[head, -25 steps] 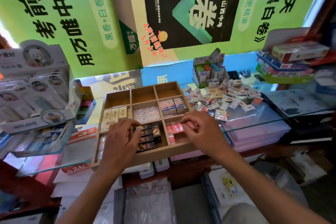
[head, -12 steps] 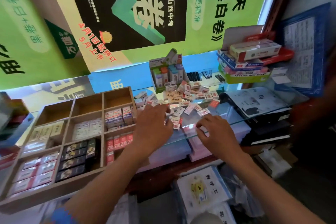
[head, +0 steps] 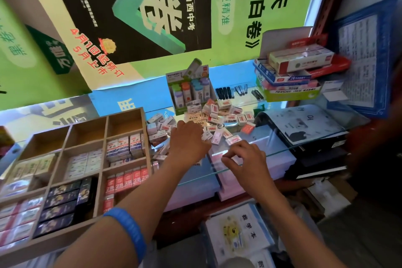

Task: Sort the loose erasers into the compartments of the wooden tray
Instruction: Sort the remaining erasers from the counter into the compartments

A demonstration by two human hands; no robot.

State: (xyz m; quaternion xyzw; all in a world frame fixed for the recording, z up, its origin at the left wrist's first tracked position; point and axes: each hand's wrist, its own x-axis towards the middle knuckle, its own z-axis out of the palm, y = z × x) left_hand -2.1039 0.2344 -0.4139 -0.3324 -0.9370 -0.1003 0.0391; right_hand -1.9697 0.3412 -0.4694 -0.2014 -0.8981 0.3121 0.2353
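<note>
Your left hand (head: 188, 140) is down on the near edge of the pile of loose erasers (head: 214, 115), fingers curled over them and hidden, so whether it holds one I can't tell. Your right hand (head: 245, 160) sits just beside it on the glass counter (head: 304, 143), fingertips bent and nothing visibly in them. Left of your left forearm lies the wooden tray (head: 104, 137), rows already filled.
</note>
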